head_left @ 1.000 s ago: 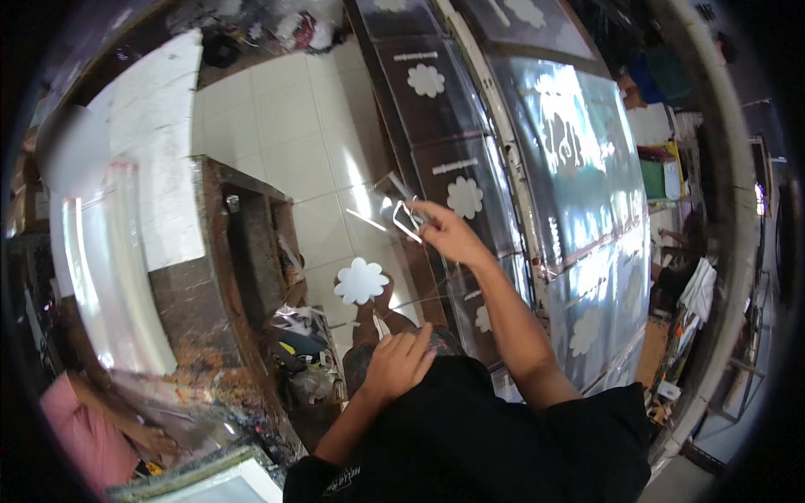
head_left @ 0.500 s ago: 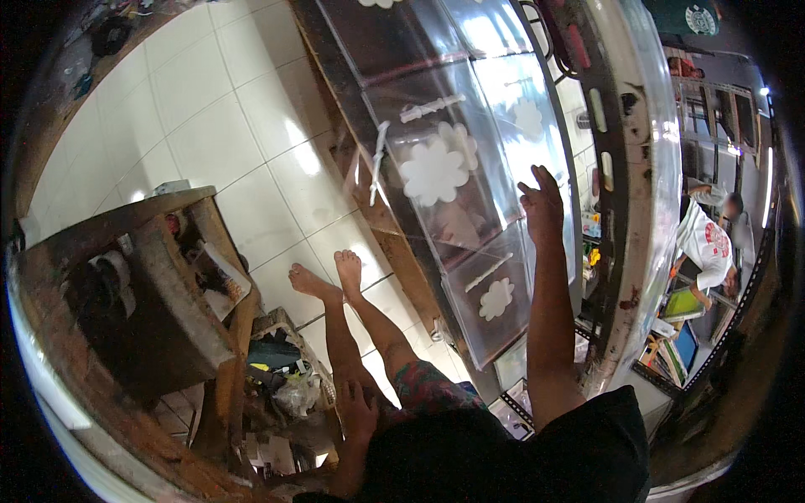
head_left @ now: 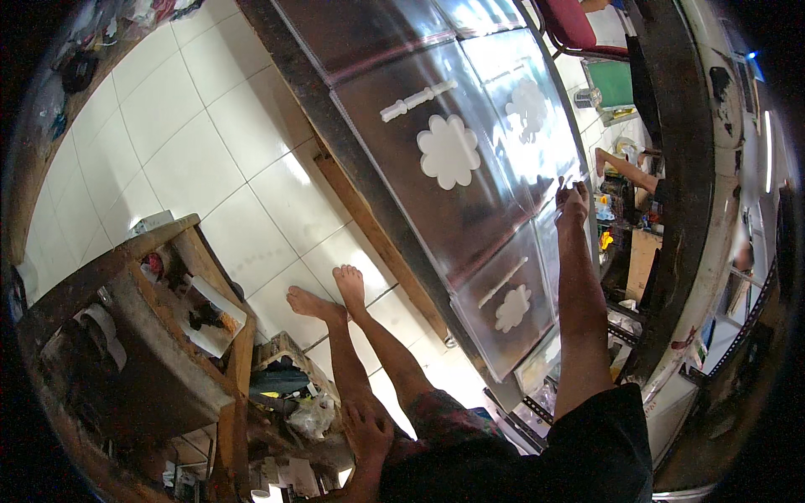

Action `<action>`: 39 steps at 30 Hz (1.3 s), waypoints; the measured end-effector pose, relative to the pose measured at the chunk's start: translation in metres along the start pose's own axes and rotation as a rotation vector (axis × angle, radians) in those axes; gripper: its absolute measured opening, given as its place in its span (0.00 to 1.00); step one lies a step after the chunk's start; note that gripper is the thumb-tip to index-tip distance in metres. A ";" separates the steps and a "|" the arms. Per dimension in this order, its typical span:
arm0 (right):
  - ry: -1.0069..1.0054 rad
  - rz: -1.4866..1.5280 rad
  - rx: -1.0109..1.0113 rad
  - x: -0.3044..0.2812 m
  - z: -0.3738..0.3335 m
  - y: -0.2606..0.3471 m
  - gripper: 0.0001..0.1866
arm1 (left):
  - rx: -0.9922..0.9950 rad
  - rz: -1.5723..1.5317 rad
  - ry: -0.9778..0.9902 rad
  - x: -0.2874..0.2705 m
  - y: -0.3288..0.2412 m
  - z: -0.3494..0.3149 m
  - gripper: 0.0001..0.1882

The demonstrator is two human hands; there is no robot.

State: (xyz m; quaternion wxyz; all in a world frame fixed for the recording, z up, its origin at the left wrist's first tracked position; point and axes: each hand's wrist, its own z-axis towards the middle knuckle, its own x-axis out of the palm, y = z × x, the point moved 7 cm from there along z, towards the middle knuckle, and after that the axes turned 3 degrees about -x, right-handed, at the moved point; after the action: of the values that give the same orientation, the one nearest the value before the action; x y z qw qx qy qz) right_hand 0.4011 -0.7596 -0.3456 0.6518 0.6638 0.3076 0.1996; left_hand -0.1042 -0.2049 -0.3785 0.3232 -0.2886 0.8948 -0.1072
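Note:
My left hand [head_left: 366, 429] lies on my left knee, its fingers stretched flat. My right arm reaches out over the table to the right side of a clear plastic sheet [head_left: 549, 214]. There my right hand [head_left: 572, 204] has its fingers bunched at the glossy plastic; glare partly hides the fingertips. Left of the hand, a white flower-shaped piece [head_left: 449, 152] and a white notched strip [head_left: 418, 101] show on a dark panel. A blurry white flower shape [head_left: 526, 111] is in the glare on the right, and a smaller white flower [head_left: 513, 308] with a thin strip [head_left: 503, 282] is nearer me.
A wooden cabinet [head_left: 180, 335] with open compartments stands at the left, beside a crate [head_left: 289, 360] of loose items. White tiles [head_left: 226, 218] cover the floor. Another person's arm [head_left: 629, 172] and a red chair [head_left: 570, 25] are beyond the table.
The doubled, overlapping flower and strip shapes at mid-table now show as one flower and one strip. The tilted clear sheet lies flatter. My right hand has moved right; my left stays on my knee.

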 end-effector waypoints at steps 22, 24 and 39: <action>-0.170 -0.095 0.053 0.023 0.033 -0.002 0.33 | -0.030 0.041 -0.037 0.000 -0.010 0.001 0.36; -0.075 -0.173 -0.027 -0.002 0.051 -0.011 0.31 | -0.022 0.019 -0.043 0.000 -0.007 0.002 0.36; 0.409 -0.357 -0.422 0.135 -0.219 0.052 0.25 | 0.131 -0.131 -0.284 -0.085 -0.050 -0.011 0.27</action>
State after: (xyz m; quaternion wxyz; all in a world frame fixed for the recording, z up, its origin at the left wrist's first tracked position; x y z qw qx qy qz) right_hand 0.3616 -0.5044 -0.2967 0.7242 0.3963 0.4954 0.2705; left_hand -0.0358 -0.1953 -0.3068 0.4568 -0.3369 0.8105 -0.1444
